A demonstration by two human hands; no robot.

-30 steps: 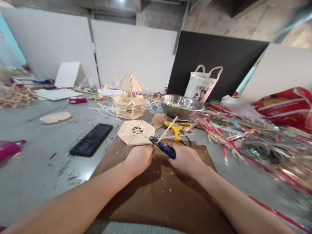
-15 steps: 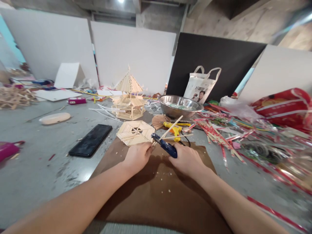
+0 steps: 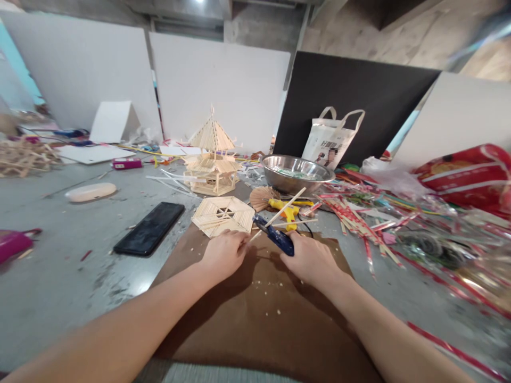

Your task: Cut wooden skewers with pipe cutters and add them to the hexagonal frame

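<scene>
The tool (image 3: 281, 240) is blue, the stick (image 3: 288, 204) cream.

Stick pagoda (image 3: 213, 137), glue gun (image 3: 291, 216) and scraps (image 3: 348, 211) (blurred, perhaps wrappers) mark a craft workshop.

A black board (image 3: 347, 88) stands tilted at the back. Left of it is a white board (image 3: 219, 80), with a greyish panel (image 3: 91, 74) farther left; a pale board (image 3: 471, 111) stands to its right. Bare concrete (image 3: 371, 37) rises above the black board. A small light (image 3: 199, 1) glows above and left of it, and a stained grey surface (image 3: 99, 290) spreads below.
</scene>
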